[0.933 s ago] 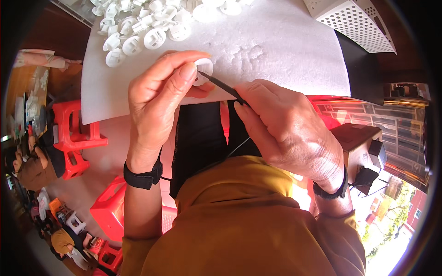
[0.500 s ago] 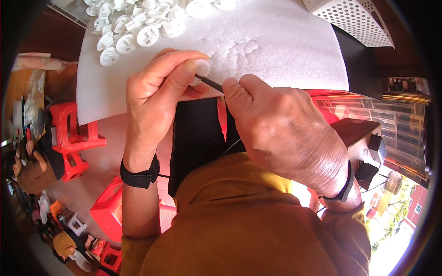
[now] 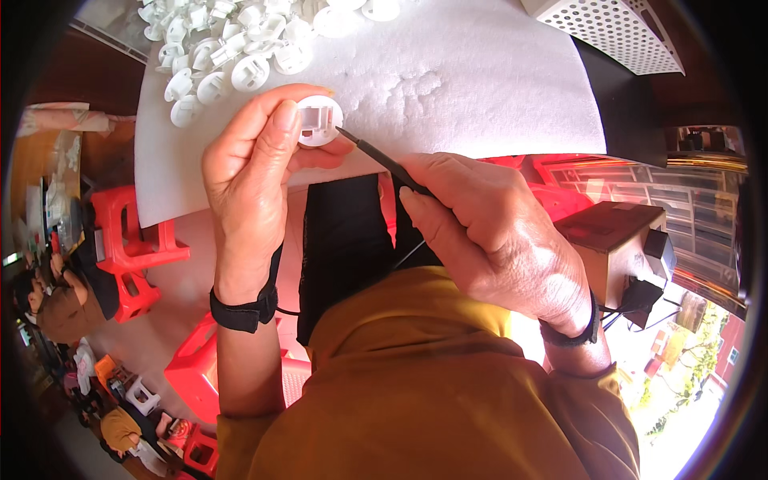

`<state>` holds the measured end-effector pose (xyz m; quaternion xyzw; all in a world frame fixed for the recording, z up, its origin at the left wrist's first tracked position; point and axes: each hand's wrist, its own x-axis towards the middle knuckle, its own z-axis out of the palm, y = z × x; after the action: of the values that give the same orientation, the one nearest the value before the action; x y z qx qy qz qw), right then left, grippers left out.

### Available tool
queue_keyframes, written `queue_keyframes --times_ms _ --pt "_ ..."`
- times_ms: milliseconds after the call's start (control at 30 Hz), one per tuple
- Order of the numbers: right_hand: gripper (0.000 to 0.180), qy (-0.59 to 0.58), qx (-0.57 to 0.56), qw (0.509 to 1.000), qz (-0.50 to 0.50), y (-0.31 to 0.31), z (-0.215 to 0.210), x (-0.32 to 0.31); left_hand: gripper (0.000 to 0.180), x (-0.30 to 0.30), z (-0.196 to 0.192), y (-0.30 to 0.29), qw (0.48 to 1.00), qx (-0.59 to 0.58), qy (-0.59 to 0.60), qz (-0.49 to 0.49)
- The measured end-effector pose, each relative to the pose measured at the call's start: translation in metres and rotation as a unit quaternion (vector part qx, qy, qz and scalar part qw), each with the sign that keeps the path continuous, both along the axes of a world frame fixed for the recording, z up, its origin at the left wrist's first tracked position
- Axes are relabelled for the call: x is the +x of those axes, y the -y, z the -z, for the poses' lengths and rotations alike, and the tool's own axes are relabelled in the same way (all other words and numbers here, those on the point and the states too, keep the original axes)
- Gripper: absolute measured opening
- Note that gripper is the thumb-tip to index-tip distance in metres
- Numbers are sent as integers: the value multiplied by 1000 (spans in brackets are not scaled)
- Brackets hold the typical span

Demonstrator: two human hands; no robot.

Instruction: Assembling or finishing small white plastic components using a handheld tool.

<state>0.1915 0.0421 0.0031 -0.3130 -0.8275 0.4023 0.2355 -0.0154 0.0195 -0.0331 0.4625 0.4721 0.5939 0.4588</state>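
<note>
Between the thumb and fingers of my left hand (image 3: 252, 164) is a round white plastic part (image 3: 326, 112). Its face, with a rectangular cut-out, is turned up toward me. My right hand (image 3: 500, 220) is closed round a slim dark pointed tool (image 3: 384, 160), whose exact kind I cannot tell. The tool's tip is at the right rim of the part, touching it or very close. Both hands are above the near edge of a table covered with a white foam sheet (image 3: 496, 88).
A heap of similar white plastic parts (image 3: 250, 73) lies at the table's far left. A white perforated metal box (image 3: 616, 28) stands far right. Red plastic stools (image 3: 132, 228) are on the floor to the left, where other people (image 3: 60, 300) sit. A brown box (image 3: 616, 232) is right.
The white part has turned its cut-out face toward me and shifted slightly left with my left hand. My right hand has moved down a little, its grip on the tool now looser and further back.
</note>
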Motion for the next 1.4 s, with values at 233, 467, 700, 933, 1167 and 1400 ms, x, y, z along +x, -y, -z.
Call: queue_keyframes --times_ms 233,467,700,933,1167,1400 --pt "18 8 0 1000 -2 -1 -3 0 31 0 0 1 1000 11 -5 -8" --pt "13 17 5 1000 0 -2 1 -4 29 0 2 1 1000 19 -4 -10" --pt "9 13 -11 1000 0 -4 2 -6 26 4 2 1 999 22 -27 -21" --pt "9 28 -15 999 -7 -5 1 -7 19 5 8 0 989 54 -128 -46" --pt "11 50 1 998 -25 -5 3 -9 16 10 3 -1 979 75 -182 -52" --pt "9 65 -50 996 -24 -5 -2 -7 16 8 4 0 979 83 -178 -51"
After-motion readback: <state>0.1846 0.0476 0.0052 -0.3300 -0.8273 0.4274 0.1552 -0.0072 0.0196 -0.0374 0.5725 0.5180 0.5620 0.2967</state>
